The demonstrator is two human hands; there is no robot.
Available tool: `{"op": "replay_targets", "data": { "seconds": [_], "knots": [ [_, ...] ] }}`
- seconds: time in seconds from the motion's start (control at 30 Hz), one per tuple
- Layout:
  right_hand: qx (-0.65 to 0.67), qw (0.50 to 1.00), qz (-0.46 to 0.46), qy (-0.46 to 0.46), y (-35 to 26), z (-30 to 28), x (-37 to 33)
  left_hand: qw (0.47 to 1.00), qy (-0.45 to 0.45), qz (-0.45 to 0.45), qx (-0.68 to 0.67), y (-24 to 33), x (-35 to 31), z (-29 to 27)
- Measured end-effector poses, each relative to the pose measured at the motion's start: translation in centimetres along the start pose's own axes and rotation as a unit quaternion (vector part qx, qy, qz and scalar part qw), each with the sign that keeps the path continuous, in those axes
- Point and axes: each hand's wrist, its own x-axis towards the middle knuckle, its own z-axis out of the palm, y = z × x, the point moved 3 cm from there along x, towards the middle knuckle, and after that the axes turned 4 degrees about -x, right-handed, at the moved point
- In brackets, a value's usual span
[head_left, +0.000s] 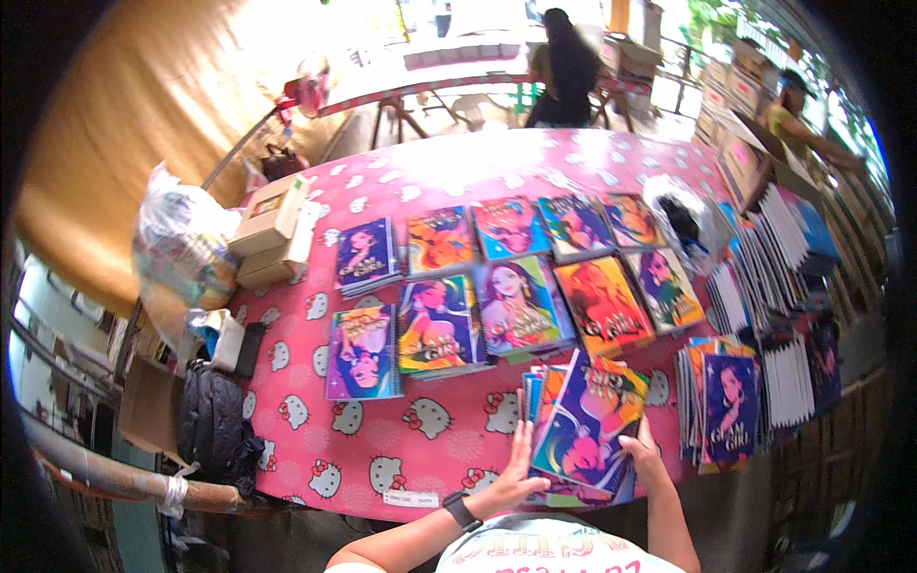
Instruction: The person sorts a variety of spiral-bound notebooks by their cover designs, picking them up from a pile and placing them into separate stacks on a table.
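Near the table's front edge I have a small bundle of colourful illustrated notebooks [594, 420] between my two hands, its books slightly fanned and tilted. Flat against the bundle's left side lies my left hand [513, 473], with a dark band on the wrist. My right hand [649, 458] grips the right edge, thumb on the top cover; its other fingers are partly hidden. Just beyond are two rows of notebook piles, among them an orange-covered pile [604, 304], a green and purple pile [523, 304] and a purple spiral-bound pile [365, 353].
Upright notebook stacks [731, 406] crowd the table's right side, near a plastic bag [680, 215]. Cardboard boxes [272, 215], a filled clear bag [183, 239] and a dark backpack [210, 411] are at left. One person [564, 76] sits beyond the table; another [798, 124] is at far right.
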Motion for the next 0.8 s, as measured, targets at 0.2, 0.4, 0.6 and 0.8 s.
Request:
{"op": "replay_targets", "data": {
  "seconds": [0.2,0.4,0.6,0.8],
  "knots": [
    [-0.388,0.880,-0.178,0.208,-6.4,-0.8,4.5,0.999,0.016,0.020,-0.041,2.4,4.2,-10.9],
    [-0.456,0.856,-0.118,-0.212,-12.9,27.2,15.6,0.832,0.512,0.044,0.210,-4.1,9.2,-42.1],
    [-0.529,0.817,-0.156,-0.169,-6.5,41.2,20.2,0.761,0.508,-0.268,0.303,-10.4,14.1,-51.2],
    [-0.264,0.894,-0.326,-0.158,-11.2,30.1,22.8,0.744,0.547,0.011,0.384,-0.9,11.5,-48.4]
  ]
}}
